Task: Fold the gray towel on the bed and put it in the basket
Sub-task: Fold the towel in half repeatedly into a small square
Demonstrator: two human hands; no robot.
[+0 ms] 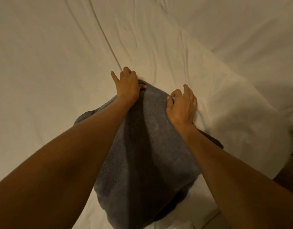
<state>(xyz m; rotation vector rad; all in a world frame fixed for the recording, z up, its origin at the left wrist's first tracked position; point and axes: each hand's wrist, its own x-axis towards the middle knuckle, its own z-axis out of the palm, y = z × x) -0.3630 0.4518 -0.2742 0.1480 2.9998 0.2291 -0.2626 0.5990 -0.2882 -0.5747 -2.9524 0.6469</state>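
Note:
The gray towel (pixel 142 154) hangs stretched between my two arms above the cream bed sheet (pixel 51 63), its lower part drooping toward me. My left hand (pixel 127 83) pinches the towel's far left corner between thumb and fingers. Gripping the far right corner is my right hand (pixel 182 106), thumb on top and fingers spread. Both corners sit low, close to the sheet. The towel's edges under my forearms are hidden. No basket is in view.
The wrinkled sheet covers most of the view. A white duvet or pillow (pixel 241 104) lies bunched to the right. The bed's edge and a strip of dark floor (pixel 287 179) show at the lower right.

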